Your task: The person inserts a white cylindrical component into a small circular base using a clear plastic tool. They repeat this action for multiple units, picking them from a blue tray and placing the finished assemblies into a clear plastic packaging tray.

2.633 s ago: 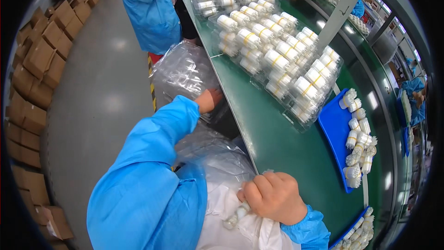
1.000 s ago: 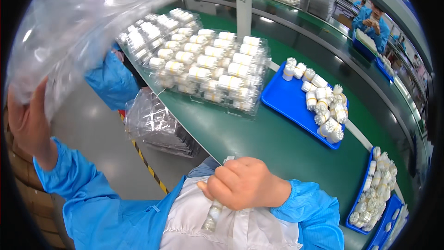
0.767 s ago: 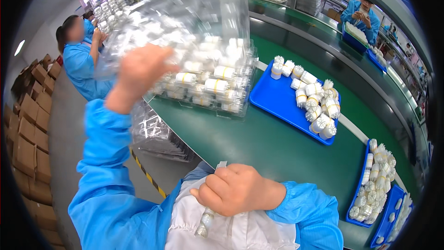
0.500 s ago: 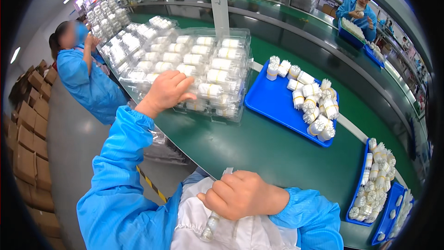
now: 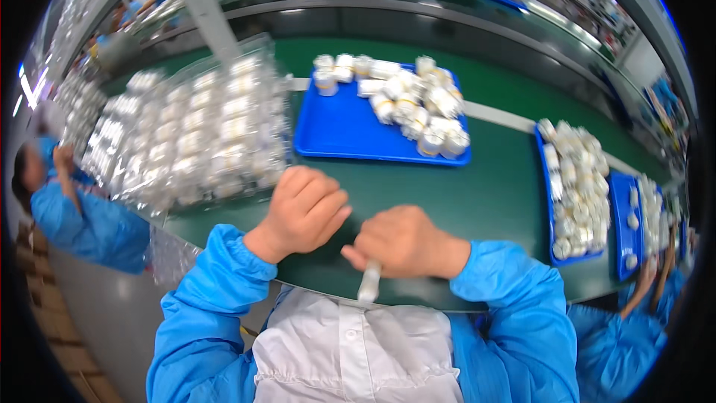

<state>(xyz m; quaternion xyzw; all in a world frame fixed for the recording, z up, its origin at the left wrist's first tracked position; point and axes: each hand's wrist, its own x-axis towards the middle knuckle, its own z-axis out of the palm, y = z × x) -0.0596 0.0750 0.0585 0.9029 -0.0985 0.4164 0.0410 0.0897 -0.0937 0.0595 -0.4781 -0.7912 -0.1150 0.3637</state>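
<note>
**Left hand back at the near edge; both hands closed in front of the body**

Change since half a second ago: the left hand (image 5: 302,213) has come off the clear blister tray of small white jars (image 5: 190,138) and drawn back to the near edge of the green conveyor table (image 5: 492,186), where it now lies just beside the right hand (image 5: 403,242). The view has also swung right, so the near blue tray (image 5: 339,127) now sits centre-far.

Left hand: fingers curled inward, knuckles up, resting on the table top. Nothing shows inside them; whether they enclose anything, cannot tell.

Right hand: fingers wrapped shut around a small white tube (image 5: 368,283), whose lower end sticks out below the fist toward the white apron (image 5: 350,351). Judged: held upright and close to the body so the other hand can meet it.

Surroundings: the blister tray lies left, within a short reach of the left hand. White jars (image 5: 414,104) are heaped loose at the far right part of the near blue tray. A second blue tray (image 5: 570,186), also loaded with jars, sits to the right. A co-worker in a blue coat (image 5: 74,213) stands far left; another person's hands (image 5: 656,283) show at the right edge.
</note>
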